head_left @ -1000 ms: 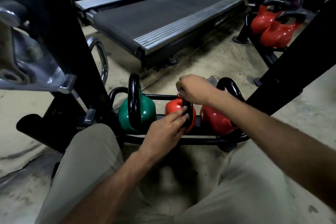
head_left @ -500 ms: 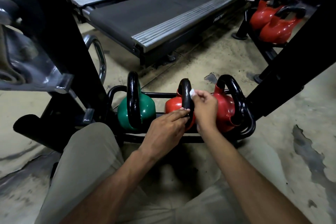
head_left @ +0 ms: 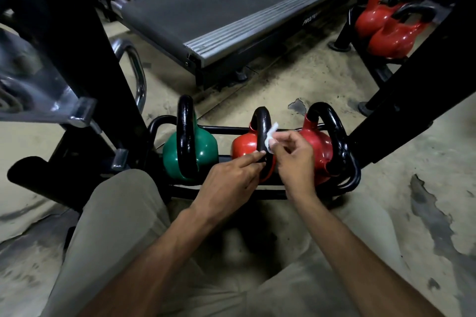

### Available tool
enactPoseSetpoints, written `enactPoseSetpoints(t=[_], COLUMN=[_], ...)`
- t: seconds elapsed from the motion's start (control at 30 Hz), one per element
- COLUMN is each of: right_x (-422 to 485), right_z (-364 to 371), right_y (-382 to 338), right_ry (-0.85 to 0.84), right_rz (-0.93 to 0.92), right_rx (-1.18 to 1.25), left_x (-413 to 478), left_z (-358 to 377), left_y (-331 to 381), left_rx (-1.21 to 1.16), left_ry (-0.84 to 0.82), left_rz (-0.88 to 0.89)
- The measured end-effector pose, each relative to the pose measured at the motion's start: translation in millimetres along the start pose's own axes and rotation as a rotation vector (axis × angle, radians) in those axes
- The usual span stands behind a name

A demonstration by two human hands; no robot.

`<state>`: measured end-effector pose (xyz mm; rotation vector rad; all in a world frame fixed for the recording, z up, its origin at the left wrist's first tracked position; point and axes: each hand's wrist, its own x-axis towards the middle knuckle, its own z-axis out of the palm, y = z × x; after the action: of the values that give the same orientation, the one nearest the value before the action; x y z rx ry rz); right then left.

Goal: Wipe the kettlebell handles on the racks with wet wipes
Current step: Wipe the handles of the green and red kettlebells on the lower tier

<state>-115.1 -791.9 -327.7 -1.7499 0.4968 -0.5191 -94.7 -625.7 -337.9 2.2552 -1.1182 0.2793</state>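
Pinching a wet wipe (head_left: 272, 136) against the handle (head_left: 262, 126), right hand (head_left: 296, 159)

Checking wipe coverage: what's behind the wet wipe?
The black handle of the middle red kettlebell; the right hand pinches the wet wipe against its right side; left hand fingers cover its lower part.

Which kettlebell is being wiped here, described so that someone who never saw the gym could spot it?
Before the treadmill, a low black rack holds three kettlebells. It is the middle kettlebell: red, smaller than the red kettlebell to its right, and the only one with a white wipe at its black handle.
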Motion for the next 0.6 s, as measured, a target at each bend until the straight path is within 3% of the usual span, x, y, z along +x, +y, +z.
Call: enactPoseSetpoints(t=[0.13,0.23,0.33,0.47,0.53,0.6], right_x=[46,88,91,52,37,27], right_z=[17,38,46,22,4,-13], right_y=[-21,-56,-85,-81,-65,-48], right_ry=[-0.204,-0.497,-0.747,-0.871,-0.795,-0.646], right_rz=[-0.519,-0.508,-0.550,-0.733,-0.893,-0.916], right_rx=[-0.714,-1.229,-1.549,-1.500,-1.353,-1.136], left_x=[0,0,-2,-7,-7,-10], left_z=[0,-1,-3,-5,-4,-4], left_y=[3,5,7,10,11,12], left_rx=[0.035,0.036,0.056,0.090,0.095,0.088], left_ry=[-0.007,-0.017,-0.032,-0.068,-0.076,-0.071], left_rz=[0.027,0.045,0.036,0.045,0.063,0.073])
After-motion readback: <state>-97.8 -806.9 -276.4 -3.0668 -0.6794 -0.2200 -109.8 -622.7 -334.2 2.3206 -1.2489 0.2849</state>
